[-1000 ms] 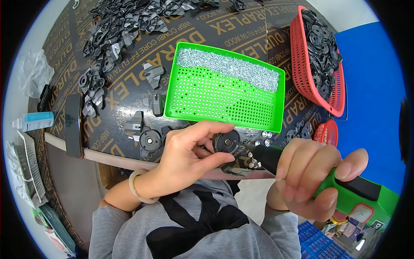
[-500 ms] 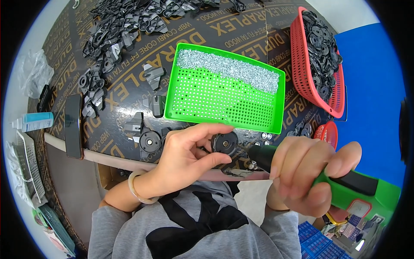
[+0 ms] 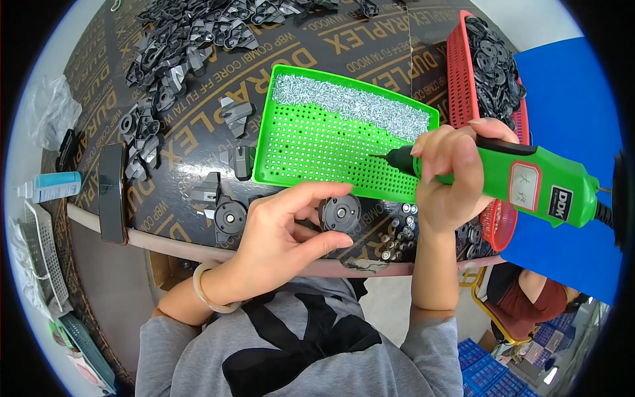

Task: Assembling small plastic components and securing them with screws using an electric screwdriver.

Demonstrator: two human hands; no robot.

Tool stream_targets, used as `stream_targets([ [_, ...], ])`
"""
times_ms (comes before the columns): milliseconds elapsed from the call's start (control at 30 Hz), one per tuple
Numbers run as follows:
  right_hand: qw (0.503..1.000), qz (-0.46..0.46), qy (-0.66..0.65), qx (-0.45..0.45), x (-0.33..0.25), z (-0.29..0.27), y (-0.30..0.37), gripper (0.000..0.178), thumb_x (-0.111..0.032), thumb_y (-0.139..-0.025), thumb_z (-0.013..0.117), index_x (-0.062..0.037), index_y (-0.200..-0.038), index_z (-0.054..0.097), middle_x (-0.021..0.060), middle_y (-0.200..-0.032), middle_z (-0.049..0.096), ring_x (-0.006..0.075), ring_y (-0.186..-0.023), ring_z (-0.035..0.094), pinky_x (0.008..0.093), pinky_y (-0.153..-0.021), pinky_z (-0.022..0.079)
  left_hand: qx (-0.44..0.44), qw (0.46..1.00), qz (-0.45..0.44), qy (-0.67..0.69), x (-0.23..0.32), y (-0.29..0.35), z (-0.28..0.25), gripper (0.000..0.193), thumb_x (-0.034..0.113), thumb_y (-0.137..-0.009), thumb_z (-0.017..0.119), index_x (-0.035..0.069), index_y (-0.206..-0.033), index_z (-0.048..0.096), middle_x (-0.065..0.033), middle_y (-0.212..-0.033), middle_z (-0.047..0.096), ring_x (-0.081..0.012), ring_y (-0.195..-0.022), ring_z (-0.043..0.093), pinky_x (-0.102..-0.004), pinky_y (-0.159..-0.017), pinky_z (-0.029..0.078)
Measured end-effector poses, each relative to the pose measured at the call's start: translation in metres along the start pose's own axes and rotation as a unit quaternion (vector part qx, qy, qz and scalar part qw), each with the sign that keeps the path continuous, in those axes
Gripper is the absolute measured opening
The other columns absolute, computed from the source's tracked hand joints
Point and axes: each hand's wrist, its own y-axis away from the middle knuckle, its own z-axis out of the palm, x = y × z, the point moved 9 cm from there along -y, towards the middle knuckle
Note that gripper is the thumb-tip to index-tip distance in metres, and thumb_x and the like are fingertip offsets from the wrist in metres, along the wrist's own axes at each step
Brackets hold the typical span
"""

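Between the thumb and fingers of my left hand (image 3: 281, 221) is a round black plastic disc part (image 3: 340, 213) with a metal centre, held just above the table's near edge. My right hand (image 3: 456, 169) is wrapped round a green and black electric screwdriver (image 3: 529, 182). Its thin bit points left over the lower right of a green perforated tray (image 3: 317, 142). Small silver screws (image 3: 350, 99) lie heaped along the tray's far side. Left of my left hand rests another black part with a round disc (image 3: 229, 217). Small metal bushings (image 3: 400, 235) lie scattered below the screwdriver.
Black plastic parts (image 3: 192, 46) are piled at the far left. A red basket (image 3: 463, 79) of black discs stands at the right, with a smaller red basket (image 3: 499, 225) nearer me. A phone (image 3: 113, 193) and a blue-liquid bottle (image 3: 56, 186) lie left. Another person's arm (image 3: 532, 288) shows lower right.
My right hand has swung the screwdriver up and away from the disc part, over the tray. My left hand keeps the part in nearly the same place.
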Motion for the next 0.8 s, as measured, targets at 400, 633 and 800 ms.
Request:
stream_targets([
  [400,1.000,0.007,0.016,0.009,0.003,0.000,0.003,0.027,-0.005,-0.087,0.062,0.0003,-0.107,0.044,0.0048,-0.056,0.052,0.0109,-0.042,0.047,0.0305,-0.050,0.050,-0.003,1.000,0.012,0.017,-0.001,-0.001,0.001,0.057,-0.009,-0.074,0.078,-0.002,-0.127,0.056,0.0002,-0.090,0.057,-0.0028,-0.075,0.049,-0.0191,-0.059,0.042],
  [633,0.997,-0.038,-0.034,-0.052,-0.025,0.005,0.000,0.030,-0.012,-0.092,0.060,-0.0030,-0.113,0.041,0.0029,-0.059,0.049,0.0152,-0.046,0.048,0.0338,-0.050,0.047,-0.009,1.000,-0.012,-0.013,-0.003,-0.001,0.000,0.056,-0.009,-0.077,0.075,-0.003,-0.129,0.055,-0.0029,-0.087,0.064,-0.0030,-0.072,0.056,-0.0183,-0.059,0.047],
  [800,0.984,0.026,-0.065,-0.164,-0.081,0.034,0.008,0.025,-0.024,-0.099,0.050,-0.0126,-0.121,0.046,-0.0036,-0.066,0.047,0.0085,-0.057,0.044,0.0297,-0.062,0.041,-0.011,1.000,-0.010,0.009,-0.002,-0.002,0.006,0.057,-0.009,-0.077,0.075,-0.002,-0.130,0.055,-0.0017,-0.083,0.063,-0.0023,-0.070,0.055,-0.0181,-0.058,0.045],
])
